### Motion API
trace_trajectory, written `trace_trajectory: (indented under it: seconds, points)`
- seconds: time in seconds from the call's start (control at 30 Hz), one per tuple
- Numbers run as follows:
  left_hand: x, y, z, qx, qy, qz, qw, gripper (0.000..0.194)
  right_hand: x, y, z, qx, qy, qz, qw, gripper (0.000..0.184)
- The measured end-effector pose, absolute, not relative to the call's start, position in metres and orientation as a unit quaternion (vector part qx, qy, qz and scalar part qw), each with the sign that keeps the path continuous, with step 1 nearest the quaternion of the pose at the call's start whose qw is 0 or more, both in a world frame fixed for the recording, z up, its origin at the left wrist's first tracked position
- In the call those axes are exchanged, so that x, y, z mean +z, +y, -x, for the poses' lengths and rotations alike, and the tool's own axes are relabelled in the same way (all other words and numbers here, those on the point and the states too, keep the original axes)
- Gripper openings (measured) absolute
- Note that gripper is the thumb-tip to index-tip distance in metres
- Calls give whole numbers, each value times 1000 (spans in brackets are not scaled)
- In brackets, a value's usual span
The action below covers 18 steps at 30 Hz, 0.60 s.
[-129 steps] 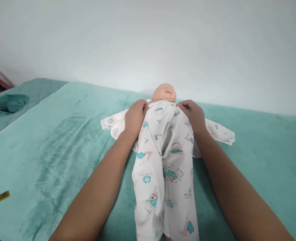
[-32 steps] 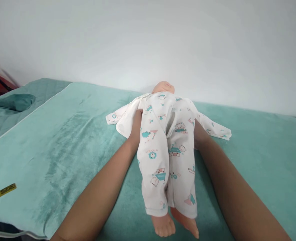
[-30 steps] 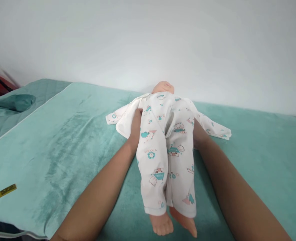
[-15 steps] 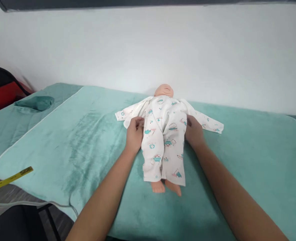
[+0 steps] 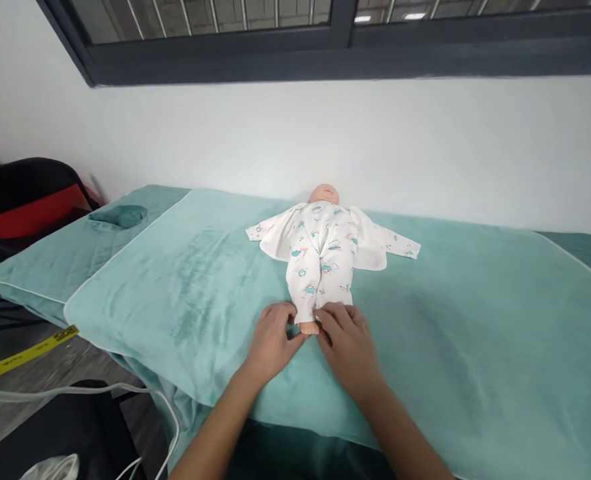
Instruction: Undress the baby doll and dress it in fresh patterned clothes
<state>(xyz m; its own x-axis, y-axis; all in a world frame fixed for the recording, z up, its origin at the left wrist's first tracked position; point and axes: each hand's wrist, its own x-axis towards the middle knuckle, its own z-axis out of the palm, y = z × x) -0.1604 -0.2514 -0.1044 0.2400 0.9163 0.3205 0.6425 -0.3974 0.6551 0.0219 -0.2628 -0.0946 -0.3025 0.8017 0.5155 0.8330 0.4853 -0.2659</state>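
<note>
A baby doll (image 5: 324,193) lies on its back on a teal blanket (image 5: 185,280), head toward the wall. It wears a white printed romper (image 5: 320,257) with the sleeves spread out to both sides. My left hand (image 5: 271,341) is at the lower end of the doll's legs, fingers curled around the trouser cuff beside a bare foot (image 5: 308,327). Beside it, my right hand (image 5: 348,343) has curled fingers covering the doll's other foot and cuff. Both hands rest on the blanket near its front edge.
A folded teal cloth (image 5: 118,215) lies on the far left of the bed. A red and black object (image 5: 23,200) stands at the left. A yellow tape measure (image 5: 23,349) and a white cable (image 5: 125,393) lie on the floor. A dark window frame (image 5: 325,53) runs above the white wall.
My hands have slid from the doll's sides down to its feet. The view has pulled back and up, so the doll looks smaller and the window shows.
</note>
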Motion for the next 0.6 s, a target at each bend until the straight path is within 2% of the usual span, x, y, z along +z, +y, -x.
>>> trace_trajectory:
  seconds: [0.17, 0.27, 0.47, 0.6]
  points:
    - [-107, -253, 159, 333, 515, -774, 153, 15, -96, -254, -12, -41, -802, 514, 301, 8]
    - [-109, -256, 160, 348, 514, -771, 140, 19, -95, -256, -13, -16, -801, 508, 317, 8]
    - [-112, -262, 161, 377, 516, -763, 102, 14, -86, -264, -22, 103, -796, 446, 397, 10]
    - [-117, -266, 162, 368, 542, -753, 67, 4, -86, -270, -22, 108, -831, 402, 370, 11]
